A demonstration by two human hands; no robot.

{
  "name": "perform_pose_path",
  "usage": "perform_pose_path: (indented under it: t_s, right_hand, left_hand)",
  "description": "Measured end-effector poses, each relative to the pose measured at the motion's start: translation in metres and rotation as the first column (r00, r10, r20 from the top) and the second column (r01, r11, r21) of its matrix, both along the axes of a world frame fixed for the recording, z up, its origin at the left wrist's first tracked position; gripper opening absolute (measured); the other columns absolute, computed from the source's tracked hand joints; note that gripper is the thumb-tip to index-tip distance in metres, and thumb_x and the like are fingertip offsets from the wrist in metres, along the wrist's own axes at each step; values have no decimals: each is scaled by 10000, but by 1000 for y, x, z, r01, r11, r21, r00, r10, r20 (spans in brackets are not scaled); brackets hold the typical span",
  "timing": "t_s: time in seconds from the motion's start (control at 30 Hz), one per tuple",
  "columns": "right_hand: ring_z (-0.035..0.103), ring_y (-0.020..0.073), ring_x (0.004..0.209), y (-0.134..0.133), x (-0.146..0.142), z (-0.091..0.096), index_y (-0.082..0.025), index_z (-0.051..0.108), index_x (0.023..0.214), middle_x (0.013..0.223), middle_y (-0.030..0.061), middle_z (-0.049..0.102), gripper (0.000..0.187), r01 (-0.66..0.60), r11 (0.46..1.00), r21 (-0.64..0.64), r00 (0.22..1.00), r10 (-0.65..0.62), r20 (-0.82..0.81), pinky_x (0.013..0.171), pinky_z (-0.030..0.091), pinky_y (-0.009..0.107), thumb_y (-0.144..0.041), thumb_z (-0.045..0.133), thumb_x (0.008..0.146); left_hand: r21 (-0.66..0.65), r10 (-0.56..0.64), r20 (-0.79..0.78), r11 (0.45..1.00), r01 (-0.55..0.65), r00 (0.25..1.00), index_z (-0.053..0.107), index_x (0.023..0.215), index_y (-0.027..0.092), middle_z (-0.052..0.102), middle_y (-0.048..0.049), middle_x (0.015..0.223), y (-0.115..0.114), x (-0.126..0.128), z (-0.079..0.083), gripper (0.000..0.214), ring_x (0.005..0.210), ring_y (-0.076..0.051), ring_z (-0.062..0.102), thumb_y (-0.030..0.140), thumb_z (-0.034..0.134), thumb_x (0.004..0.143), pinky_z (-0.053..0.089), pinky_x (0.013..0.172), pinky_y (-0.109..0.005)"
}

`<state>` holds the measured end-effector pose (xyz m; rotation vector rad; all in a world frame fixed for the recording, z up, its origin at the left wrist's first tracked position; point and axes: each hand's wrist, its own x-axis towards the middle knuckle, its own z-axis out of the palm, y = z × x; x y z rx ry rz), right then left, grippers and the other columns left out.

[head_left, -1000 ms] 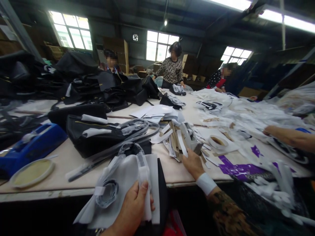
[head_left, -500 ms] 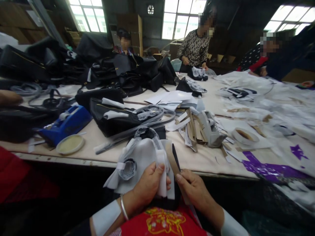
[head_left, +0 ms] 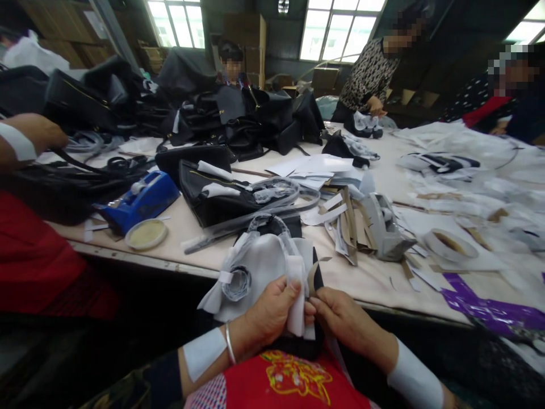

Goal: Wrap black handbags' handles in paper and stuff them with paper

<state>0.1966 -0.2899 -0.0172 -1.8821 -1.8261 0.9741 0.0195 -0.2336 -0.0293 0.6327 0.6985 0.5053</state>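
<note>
My left hand (head_left: 272,312) grips a black bag wrapped in white tissue (head_left: 255,270), thumb pressed on a white paper band at its edge. My right hand (head_left: 340,318) is closed in a pinch on a thin brown paper strip (head_left: 312,271) that curls up beside the bag's black edge. Both hands meet just below the near table edge (head_left: 179,264), above my red apron (head_left: 285,380). A coiled, plastic-wrapped strap (head_left: 238,281) lies against the tissue.
On the table stand a blue tape dispenser (head_left: 142,196), a round lid (head_left: 147,234), black handbags (head_left: 213,199), a heap of brown and white paper strips (head_left: 357,224), a tape roll (head_left: 449,244). A person in red sits at my left; three others work at the far side.
My right hand came back from the strip heap with a brown strip and now pinches it close to my left hand. The view has shifted right and down.
</note>
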Motion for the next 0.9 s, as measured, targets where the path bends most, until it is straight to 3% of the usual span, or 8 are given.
perform_pose_path:
  t_s: [0.17,0.33,0.4,0.57,0.67,0.73,0.83,0.9]
  right_hand:
    - [612,186,776,25,12,12,-179,663,919,847,42,686,303,129,989,78,981,-115,-156,697,444,282,-449,525,912]
    - [529,152,566,54,9,0,-179,584,609,562,-4,558,361,298,950,93,932,-268,-243,530,385,258,-444,563,853]
    - [532,148,538,55,8,-2,-186,553,607,551,-8,553,354,360,929,86,898,-321,-300,504,390,253,-438,555,855]
    - [545,121,454,41,16,4,-209,602,929,688,-10,659,248,487,869,-89,641,-424,-640,418,391,222,-440,616,840]
    - [474,81,415,32,21,7,-209,590,791,617,-34,617,199,554,823,-125,424,-408,-809,398,313,187,-356,720,756]
    - [503,87,451,28,22,8,-196,577,702,618,-24,612,206,554,815,-171,304,-389,-869,438,355,199,-321,740,718]
    - [613,160,618,24,22,14,-189,646,763,736,37,660,238,452,862,-229,239,-364,-900,580,478,278,-426,663,770]
    - [628,184,679,22,22,20,-185,658,782,794,57,668,291,395,884,-248,282,-374,-884,639,503,316,-474,631,792]
  left_hand:
    - [52,12,-12,999,-11,1000,527,1116,132,723,-86,771,-1,4,2,600,594,-163,671,608,683,786,525,578,-256]
    - [82,5,-72,997,0,997,526,1165,134,726,-90,775,0,2,1,626,615,-184,679,619,666,794,523,582,-277]
    - [73,-2,-65,997,7,998,542,1105,131,721,-94,774,0,0,0,615,613,-181,669,639,666,781,516,578,-279]
    - [51,2,-13,999,-1,1000,564,970,131,669,-47,695,1,-2,-1,563,569,-139,608,644,678,767,479,562,-255]
    - [37,-2,-18,999,3,1000,556,943,138,643,-30,672,2,0,0,553,559,-136,588,645,681,761,454,527,-244]
    - [42,-2,-24,999,3,1000,550,945,142,640,-32,675,2,0,-1,555,561,-141,583,648,681,757,448,510,-244]
    - [60,-2,-33,998,4,999,551,964,141,633,-36,679,2,0,-2,567,561,-150,577,656,671,760,441,481,-245]
    - [68,-2,-31,998,4,1000,555,973,136,624,-35,679,1,-1,-2,564,561,-149,571,653,660,773,440,478,-246]
